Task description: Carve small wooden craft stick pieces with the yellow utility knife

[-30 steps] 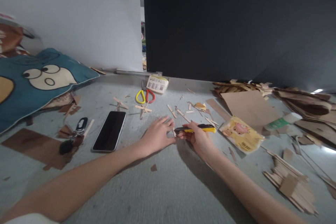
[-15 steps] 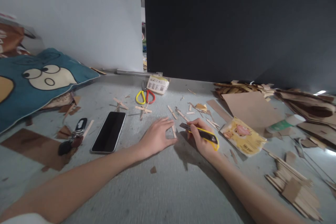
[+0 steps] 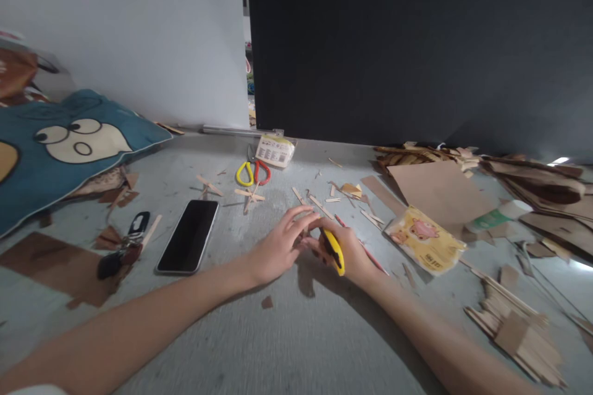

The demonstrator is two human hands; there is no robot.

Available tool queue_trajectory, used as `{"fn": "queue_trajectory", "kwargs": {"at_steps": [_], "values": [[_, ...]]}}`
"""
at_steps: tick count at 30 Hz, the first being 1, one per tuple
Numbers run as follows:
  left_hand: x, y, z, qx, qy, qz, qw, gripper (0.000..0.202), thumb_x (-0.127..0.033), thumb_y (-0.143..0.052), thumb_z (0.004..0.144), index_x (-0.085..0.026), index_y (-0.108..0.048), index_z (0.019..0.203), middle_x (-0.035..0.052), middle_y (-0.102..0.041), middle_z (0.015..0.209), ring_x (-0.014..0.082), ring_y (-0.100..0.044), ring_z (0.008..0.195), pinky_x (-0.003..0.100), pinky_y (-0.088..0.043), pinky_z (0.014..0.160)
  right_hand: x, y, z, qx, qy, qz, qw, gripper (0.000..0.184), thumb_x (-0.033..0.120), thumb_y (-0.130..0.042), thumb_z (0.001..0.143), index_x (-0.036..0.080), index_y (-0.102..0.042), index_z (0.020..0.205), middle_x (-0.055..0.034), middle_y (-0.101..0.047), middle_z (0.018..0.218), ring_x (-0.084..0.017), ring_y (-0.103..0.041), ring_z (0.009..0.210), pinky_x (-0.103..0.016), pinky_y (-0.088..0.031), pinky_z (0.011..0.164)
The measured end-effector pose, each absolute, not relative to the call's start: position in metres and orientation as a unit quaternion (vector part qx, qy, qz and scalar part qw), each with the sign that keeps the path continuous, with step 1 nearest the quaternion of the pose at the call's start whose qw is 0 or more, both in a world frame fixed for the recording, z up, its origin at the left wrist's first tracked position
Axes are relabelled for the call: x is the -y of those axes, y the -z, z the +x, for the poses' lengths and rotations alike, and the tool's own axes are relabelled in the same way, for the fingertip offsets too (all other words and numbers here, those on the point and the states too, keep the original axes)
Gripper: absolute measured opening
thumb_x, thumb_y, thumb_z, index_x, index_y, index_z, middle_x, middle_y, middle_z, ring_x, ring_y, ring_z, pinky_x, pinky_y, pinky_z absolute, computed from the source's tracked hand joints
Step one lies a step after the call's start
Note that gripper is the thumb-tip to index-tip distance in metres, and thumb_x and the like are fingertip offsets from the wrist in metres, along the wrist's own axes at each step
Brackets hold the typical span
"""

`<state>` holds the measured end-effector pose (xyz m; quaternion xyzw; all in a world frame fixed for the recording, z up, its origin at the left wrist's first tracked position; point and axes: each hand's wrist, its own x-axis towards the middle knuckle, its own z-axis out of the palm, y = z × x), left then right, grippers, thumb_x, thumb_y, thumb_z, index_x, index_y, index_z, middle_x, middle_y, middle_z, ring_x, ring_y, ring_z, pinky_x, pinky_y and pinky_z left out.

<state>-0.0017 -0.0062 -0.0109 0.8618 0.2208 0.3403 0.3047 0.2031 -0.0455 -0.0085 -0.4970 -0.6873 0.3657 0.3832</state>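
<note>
My right hand (image 3: 348, 249) grips a yellow and black utility knife (image 3: 334, 250), its tip pointing down toward the grey floor between my two hands. My left hand (image 3: 279, 242) lies just left of it, fingers stretched out and pressing down on a small wooden stick that is mostly hidden under the fingertips. The two hands almost touch. Loose wooden sticks (image 3: 319, 203) lie scattered just beyond them.
A black phone (image 3: 188, 236) and keys (image 3: 121, 249) lie to the left, scissors (image 3: 252, 171) and a small packet (image 3: 275, 149) farther back. A yellow packet (image 3: 424, 239) and cardboard sheets (image 3: 440, 187) sit right; stacked cardboard strips (image 3: 514, 328) near right. A blue cushion (image 3: 69, 142) is far left.
My right hand turned the knife from lying level to pointing downward and brought it left against my left hand. My left hand's fingers shifted slightly toward the knife.
</note>
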Motion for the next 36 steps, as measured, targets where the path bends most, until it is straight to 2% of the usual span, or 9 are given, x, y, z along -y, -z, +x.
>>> {"fn": "queue_trajectory", "kwargs": {"at_steps": [3,10,17,19,23,26,28,31,36], "values": [[0.005,0.01,-0.001,-0.179,-0.352,0.874,0.284,0.076,-0.004,-0.054,0.1,-0.041,-0.032,0.163,0.0103,-0.046,0.161,0.028,-0.047,0.151,0.054,-0.046,0.122,0.042,0.009,0.199,0.697,-0.347,-0.495,0.385,0.033,0.052,-0.072,0.093,0.02,-0.067,0.096,0.0019,-0.063,0.061,-0.015,-0.059,0.052,-0.024,-0.044,0.051],[0.004,0.012,-0.002,-0.177,-0.361,0.872,0.281,0.077,-0.002,-0.052,0.1,-0.039,-0.032,0.164,0.0116,-0.051,0.158,0.0267,-0.05,0.149,0.052,-0.047,0.122,0.042,0.01,0.198,0.668,-0.42,-0.447,0.421,0.027,0.045,-0.074,0.092,0.019,-0.066,0.089,0.0038,-0.059,0.057,-0.013,-0.055,0.048,-0.024,-0.042,0.048],[0.003,0.009,-0.001,-0.163,-0.385,0.86,0.292,0.074,-0.002,-0.054,0.1,-0.042,-0.038,0.161,0.009,-0.054,0.159,0.0261,-0.051,0.149,0.049,-0.05,0.121,0.04,0.006,0.199,0.636,-0.468,-0.438,0.43,0.034,0.055,-0.071,0.095,0.021,-0.065,0.089,0.004,-0.061,0.051,-0.013,-0.058,0.043,-0.024,-0.046,0.048],[0.003,0.009,0.0,-0.18,-0.397,0.846,0.306,0.07,-0.006,-0.057,0.1,-0.041,-0.042,0.158,0.0092,-0.054,0.159,0.0261,-0.057,0.143,0.046,-0.056,0.113,0.038,0.006,0.2,0.62,-0.478,-0.445,0.434,0.037,0.058,-0.07,0.094,0.022,-0.064,0.09,0.0038,-0.062,0.049,-0.014,-0.059,0.04,-0.023,-0.046,0.046],[0.003,0.009,0.0,-0.252,-0.424,0.787,0.369,0.058,-0.01,-0.064,0.096,-0.034,-0.054,0.148,0.0124,-0.045,0.163,0.016,-0.074,0.1,0.037,-0.066,0.093,0.036,0.009,0.201,0.585,-0.473,-0.472,0.46,0.04,0.062,-0.065,0.095,0.022,-0.062,0.091,0.005,-0.059,0.045,-0.015,-0.059,0.037,-0.023,-0.044,0.041],[0.002,0.009,0.002,-0.295,-0.425,0.737,0.436,0.061,-0.01,-0.069,0.091,-0.029,-0.054,0.147,0.012,-0.058,0.148,0.0114,-0.072,0.086,0.032,-0.065,0.087,0.039,0.01,0.198,0.593,-0.424,-0.488,0.48,0.038,0.06,-0.064,0.097,0.022,-0.064,0.093,0.0051,-0.059,0.047,-0.016,-0.062,0.04,-0.023,-0.047,0.044],[0.001,0.008,0.003,-0.304,-0.417,0.717,0.469,0.063,-0.011,-0.071,0.089,-0.028,-0.053,0.148,0.0078,-0.067,0.127,0.0126,-0.072,0.086,0.031,-0.065,0.086,0.04,0.01,0.195,0.604,-0.395,-0.494,0.484,0.038,0.059,-0.064,0.097,0.022,-0.066,0.096,0.0049,-0.059,0.048,-0.016,-0.062,0.042,-0.024,-0.047,0.044],[0.001,0.008,0.005,-0.305,-0.409,0.706,0.492,0.061,-0.014,-0.07,0.09,-0.026,-0.054,0.148,0.0028,-0.069,0.105,0.0152,-0.073,0.09,0.032,-0.064,0.088,0.041,0.011,0.193,0.63,-0.376,-0.492,0.468,0.037,0.057,-0.065,0.096,0.021,-0.069,0.099,0.0033,-0.061,0.053,-0.016,-0.063,0.045,-0.025,-0.047,0.046],[0.001,0.008,0.005,-0.302,-0.401,0.727,0.469,0.055,-0.012,-0.066,0.091,-0.025,-0.058,0.144,0.0031,-0.072,0.102,0.0166,-0.074,0.092,0.035,-0.064,0.092,0.039,0.013,0.191,0.638,-0.386,-0.476,0.466,0.038,0.058,-0.066,0.096,0.02,-0.067,0.096,0.0025,-0.062,0.055,-0.016,-0.062,0.046,-0.025,-0.046,0.047]]}}
